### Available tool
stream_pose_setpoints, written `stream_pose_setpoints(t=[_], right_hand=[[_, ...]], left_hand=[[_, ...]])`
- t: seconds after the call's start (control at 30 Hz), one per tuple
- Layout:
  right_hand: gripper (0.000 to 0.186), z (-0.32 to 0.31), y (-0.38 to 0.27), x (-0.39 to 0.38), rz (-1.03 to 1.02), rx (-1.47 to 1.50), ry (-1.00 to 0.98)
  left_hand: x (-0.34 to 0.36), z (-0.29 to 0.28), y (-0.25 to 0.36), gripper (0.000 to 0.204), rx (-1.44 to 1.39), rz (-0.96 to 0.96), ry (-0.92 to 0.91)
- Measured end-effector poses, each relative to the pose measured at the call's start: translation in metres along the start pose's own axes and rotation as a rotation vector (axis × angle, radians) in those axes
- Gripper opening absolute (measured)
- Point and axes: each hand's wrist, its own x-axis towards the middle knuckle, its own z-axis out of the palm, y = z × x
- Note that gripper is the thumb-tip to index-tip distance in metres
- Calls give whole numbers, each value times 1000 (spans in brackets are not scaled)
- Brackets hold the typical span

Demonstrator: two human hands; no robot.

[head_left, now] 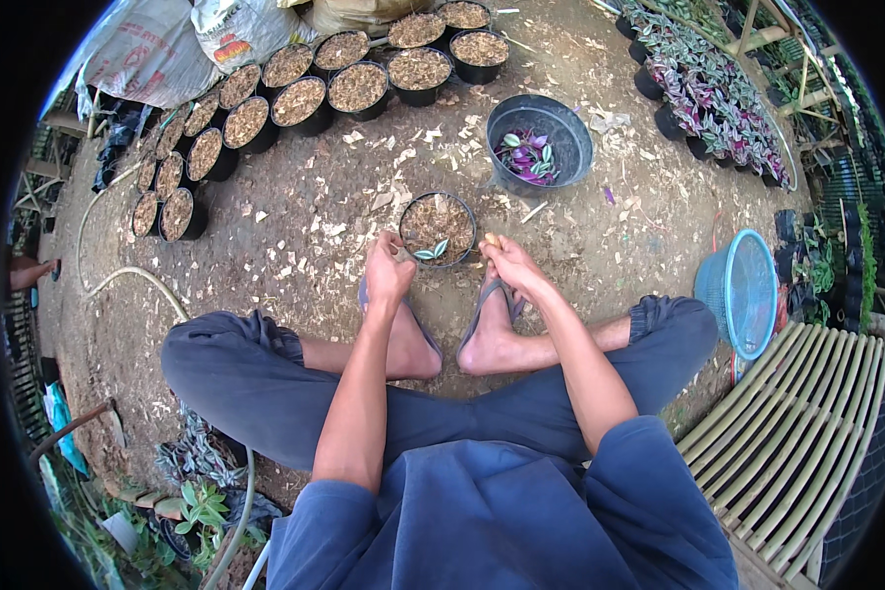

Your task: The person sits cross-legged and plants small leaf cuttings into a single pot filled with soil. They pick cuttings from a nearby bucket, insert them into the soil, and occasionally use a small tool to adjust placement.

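A black pot (438, 221) of brown wood-chip medium stands between my feet, with a green and silver leafy cutting (430, 251) at its near inside rim. My left hand (391, 258) is closed just left of the pot, fingers bunched near the rim; what they hold, if anything, is unclear. My right hand (506, 258) is closed right of the pot around something small and pale that I cannot make out. Beyond it stands a larger grey tub (571, 147) holding purple and green cuttings (527, 155).
Filled black pots (299, 101) stand at back left, below sacks (149, 65). Potted purple-green plants (693, 98) line the back right. A blue basket (728, 295) and bamboo slatted bench (767, 433) sit right. A hose (157, 285) lies left, near another person's foot (31, 273).
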Motion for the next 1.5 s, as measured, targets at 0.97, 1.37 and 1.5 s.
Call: stream_pose_setpoints(t=[0.97, 1.37, 1.5], right_hand=[[34, 23, -22, -37, -672, -512, 221], [32, 34, -18, -24, -693, -564, 188], [31, 42, -12, -19, -750, -539, 226]], left_hand=[[-15, 21, 21, 44, 94, 123, -96], [-12, 29, 11, 46, 15, 149, -80], [-14, 27, 10, 46, -32, 167, -70]])
